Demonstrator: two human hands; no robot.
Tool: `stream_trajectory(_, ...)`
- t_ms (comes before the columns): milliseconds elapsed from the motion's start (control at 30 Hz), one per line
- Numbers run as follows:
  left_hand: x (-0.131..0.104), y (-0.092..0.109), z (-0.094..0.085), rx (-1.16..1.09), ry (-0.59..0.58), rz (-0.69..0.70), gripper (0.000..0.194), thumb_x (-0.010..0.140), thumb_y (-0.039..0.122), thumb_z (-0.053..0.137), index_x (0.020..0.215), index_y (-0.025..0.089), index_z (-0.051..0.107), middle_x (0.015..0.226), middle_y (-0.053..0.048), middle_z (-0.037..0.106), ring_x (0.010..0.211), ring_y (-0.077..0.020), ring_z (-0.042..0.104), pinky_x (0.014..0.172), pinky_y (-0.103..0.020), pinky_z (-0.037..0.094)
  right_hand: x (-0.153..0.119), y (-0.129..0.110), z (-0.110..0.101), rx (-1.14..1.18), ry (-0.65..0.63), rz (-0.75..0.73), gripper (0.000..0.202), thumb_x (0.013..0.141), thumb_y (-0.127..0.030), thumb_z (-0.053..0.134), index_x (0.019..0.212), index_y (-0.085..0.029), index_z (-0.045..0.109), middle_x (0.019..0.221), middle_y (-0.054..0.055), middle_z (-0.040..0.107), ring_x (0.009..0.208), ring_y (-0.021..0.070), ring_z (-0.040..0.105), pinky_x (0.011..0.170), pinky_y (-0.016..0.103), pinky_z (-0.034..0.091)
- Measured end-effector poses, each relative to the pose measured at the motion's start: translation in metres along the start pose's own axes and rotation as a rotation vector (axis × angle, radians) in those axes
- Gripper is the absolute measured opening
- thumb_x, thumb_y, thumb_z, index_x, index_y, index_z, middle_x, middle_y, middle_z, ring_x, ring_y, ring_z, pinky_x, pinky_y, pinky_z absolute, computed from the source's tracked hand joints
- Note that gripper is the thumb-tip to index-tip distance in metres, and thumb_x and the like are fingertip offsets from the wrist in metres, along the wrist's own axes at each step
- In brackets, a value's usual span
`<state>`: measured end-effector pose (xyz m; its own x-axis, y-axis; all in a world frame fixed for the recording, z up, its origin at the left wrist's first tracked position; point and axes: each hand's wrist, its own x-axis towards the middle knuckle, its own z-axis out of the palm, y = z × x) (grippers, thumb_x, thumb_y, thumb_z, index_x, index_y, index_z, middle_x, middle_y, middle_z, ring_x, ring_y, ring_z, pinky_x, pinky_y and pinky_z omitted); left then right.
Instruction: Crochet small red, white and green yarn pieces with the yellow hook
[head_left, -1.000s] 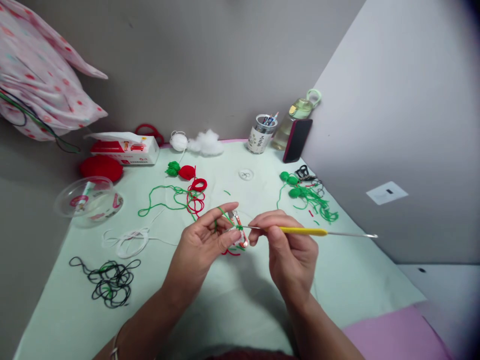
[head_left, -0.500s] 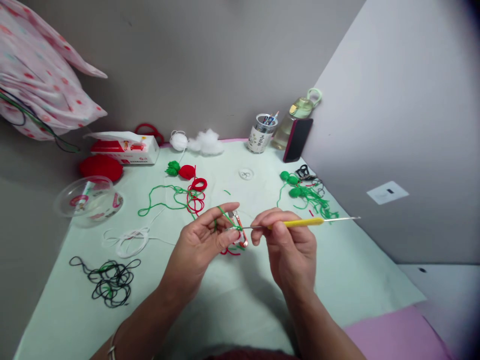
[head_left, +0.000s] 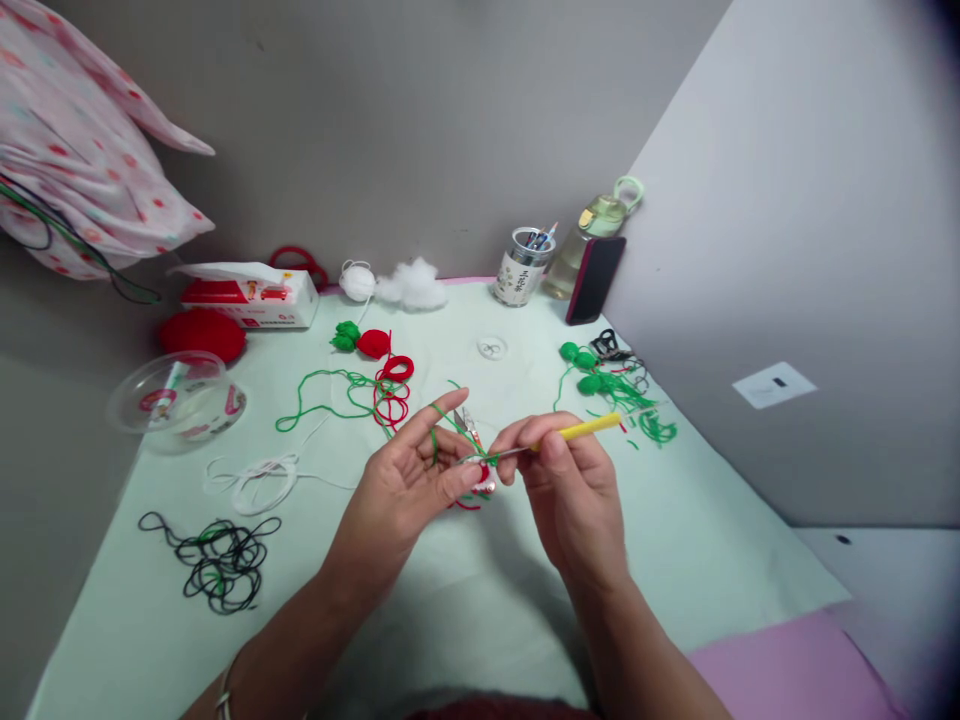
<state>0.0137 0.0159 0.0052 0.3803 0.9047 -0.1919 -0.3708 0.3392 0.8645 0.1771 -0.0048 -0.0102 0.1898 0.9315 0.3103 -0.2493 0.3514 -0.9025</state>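
Between thumb and fingers, my left hand (head_left: 412, 475) pinches a small crochet piece (head_left: 484, 472) in red, white and green. Green yarn runs from the piece up over my raised left index finger. My right hand (head_left: 574, 490) is closed round a crochet hook with a yellow handle (head_left: 592, 427). The hook's thin metal tip reaches left to the green stitches at the piece's top edge. Orange-handled snips (head_left: 470, 424) lie on the table behind the piece, partly hidden by my fingers. Short red and green yarn scraps (head_left: 466, 507) lie below them.
Left side: tangled black yarn (head_left: 225, 565), white yarn (head_left: 264, 485), a clear plastic tub (head_left: 214, 425), a tissue box (head_left: 289, 302). Further back: red and green yarn, white stuffing (head_left: 414, 285), a pen tin (head_left: 517, 280), a bottle, a phone (head_left: 596, 282). Green balls (head_left: 589, 384) and black scissors lie right.
The hook has tilted, its rear end higher and further left, and its tip has moved into the piece. The red part of the piece now shows. My left index finger is raised slightly.
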Motion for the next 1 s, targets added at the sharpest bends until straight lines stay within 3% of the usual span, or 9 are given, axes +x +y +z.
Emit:
stream_trajectory(167,0.000,-0.001,-0.003,0.039,0.006,0.025,0.059,0.084,0.024,0.088,0.140,0.028,0.068,0.084,0.004,0.066,0.079,-0.0130,0.066,0.078,-0.026,0.056,-0.005,-0.003,-0.002,-0.135,-0.035,-0.093,0.019,0.108,-0.029,0.056,0.099,-0.022,0.070,0.091,0.004,0.078,0.071,0.0154,0.072,0.065,0.031,0.060)
stream_trajectory(333,0.000,-0.002,0.000,0.120,0.073,0.099,0.056,0.085,0.022,0.085,0.139,0.026,0.069,0.082,0.004,0.064,0.081,-0.0132,0.063,0.079,-0.025,0.053,-0.012,-0.005,-0.003,-0.521,-0.087,-0.442,0.022,0.108,-0.018,0.050,0.111,-0.023,0.071,0.093,0.006,0.078,0.084,0.0203,0.075,0.070,0.036,0.064)
stream_trajectory(433,-0.001,-0.005,0.003,0.101,0.110,0.120,0.058,0.082,0.020,0.087,0.138,0.026,0.070,0.083,0.004,0.064,0.083,-0.0138,0.062,0.078,-0.024,0.052,-0.017,-0.002,-0.003,-0.828,-0.165,-0.637,0.026,0.103,-0.014,0.058,0.121,-0.025,0.073,0.101,0.008,0.079,0.091,0.0218,0.077,0.074,0.036,0.066)
stream_trajectory(500,-0.002,-0.007,0.005,-0.009,0.073,0.060,0.064,0.079,0.019,0.089,0.139,0.028,0.069,0.086,0.003,0.065,0.082,-0.0133,0.061,0.078,-0.024,0.052,-0.020,0.000,-0.003,-0.990,-0.172,-0.716,0.033,0.099,-0.012,0.065,0.126,-0.029,0.074,0.107,0.007,0.078,0.095,0.0221,0.077,0.075,0.035,0.066)
stream_trajectory(567,-0.002,-0.007,0.005,-0.150,0.002,-0.061,0.065,0.078,0.021,0.091,0.139,0.026,0.070,0.089,0.002,0.066,0.083,-0.0131,0.062,0.079,-0.024,0.052,-0.021,0.000,-0.003,-0.983,-0.126,-0.696,0.034,0.099,-0.012,0.066,0.125,-0.031,0.074,0.107,0.006,0.078,0.097,0.0226,0.077,0.077,0.037,0.067)
stream_trajectory(633,-0.001,-0.005,0.004,-0.241,-0.038,-0.164,0.059,0.080,0.025,0.090,0.136,0.023,0.072,0.088,0.000,0.067,0.082,-0.0131,0.063,0.081,-0.025,0.051,-0.019,-0.001,-0.002,-0.782,-0.046,-0.580,0.026,0.103,-0.015,0.059,0.119,-0.028,0.075,0.100,0.006,0.077,0.089,0.0217,0.075,0.073,0.037,0.065)
stream_trajectory(767,0.001,-0.002,0.001,-0.217,-0.009,-0.102,0.045,0.082,0.025,0.089,0.126,0.026,0.079,0.080,0.003,0.064,0.075,-0.0110,0.062,0.074,-0.023,0.048,-0.009,-0.003,0.000,-0.287,0.017,-0.282,0.022,0.106,-0.022,0.056,0.103,-0.023,0.078,0.090,0.005,0.073,0.068,0.0155,0.066,0.057,0.031,0.057)
stream_trajectory(900,-0.002,-0.005,0.001,-0.093,-0.026,-0.066,0.040,0.081,0.025,0.091,0.120,0.030,0.082,0.086,0.002,0.063,0.082,-0.0119,0.062,0.079,-0.024,0.050,-0.005,-0.001,0.001,-0.282,-0.016,-0.230,0.017,0.103,-0.023,0.064,0.102,-0.025,0.081,0.095,0.005,0.078,0.083,0.0177,0.071,0.065,0.030,0.058)
stream_trajectory(1000,-0.003,-0.009,0.004,-0.078,0.012,-0.043,0.039,0.081,0.026,0.091,0.119,0.031,0.082,0.086,0.003,0.064,0.083,-0.0120,0.062,0.080,-0.025,0.051,-0.009,0.001,0.004,-0.355,-0.008,-0.258,0.020,0.103,-0.018,0.061,0.105,-0.026,0.080,0.094,0.004,0.076,0.076,0.0157,0.070,0.061,0.028,0.059)
